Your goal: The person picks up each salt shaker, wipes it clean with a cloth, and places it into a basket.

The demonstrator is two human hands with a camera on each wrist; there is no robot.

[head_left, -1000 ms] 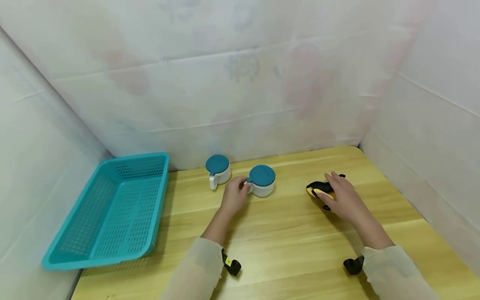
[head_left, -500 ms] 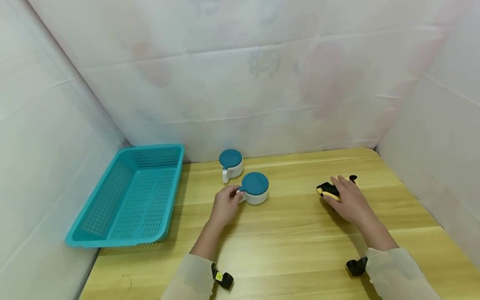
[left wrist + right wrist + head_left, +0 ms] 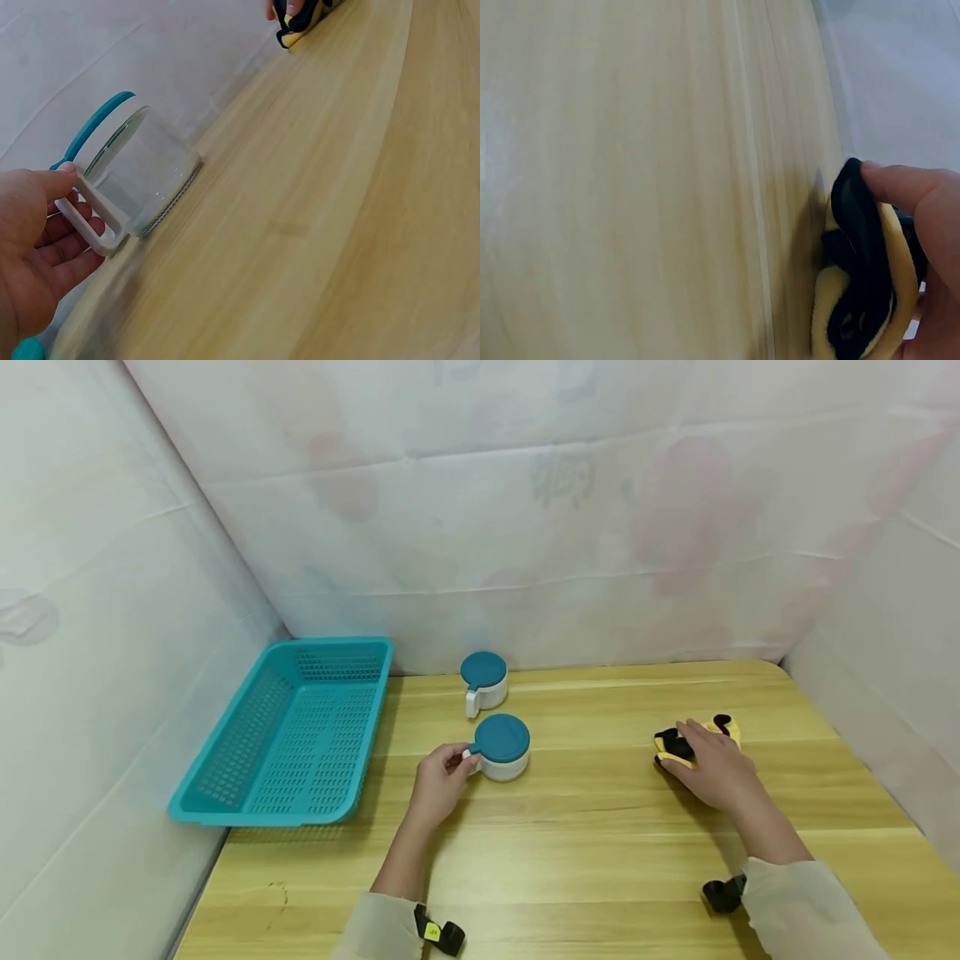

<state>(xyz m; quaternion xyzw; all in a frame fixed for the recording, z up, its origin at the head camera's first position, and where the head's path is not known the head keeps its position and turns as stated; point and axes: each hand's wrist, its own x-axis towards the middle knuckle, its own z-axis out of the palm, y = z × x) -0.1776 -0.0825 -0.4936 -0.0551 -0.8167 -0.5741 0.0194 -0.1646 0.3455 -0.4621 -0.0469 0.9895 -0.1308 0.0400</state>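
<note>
A lidded glass jar [image 3: 502,767] with a dark teal lid [image 3: 502,737] and a white handle [image 3: 99,217] stands upright at the middle of the table. My left hand [image 3: 441,782] pinches its handle, with the thumb by the lid's tab and the fingers curled behind. A second jar of the same kind [image 3: 492,696] stands just behind it, its handle toward me. Over to the right, my right hand [image 3: 714,768] grips a soft, fuzzy black-and-yellow fabric item [image 3: 866,262] low at the table top. The palm hides much of this bundle.
A teal perforated plastic basket [image 3: 352,777] sits at the left of the wooden table [image 3: 585,868]. Pale curtain-like walls [image 3: 480,543] close off the back and both sides.
The held jar has slid left and nearer to me, away from beside the second jar. My right hand has gathered the fabric item closer. The head view has turned left.
</note>
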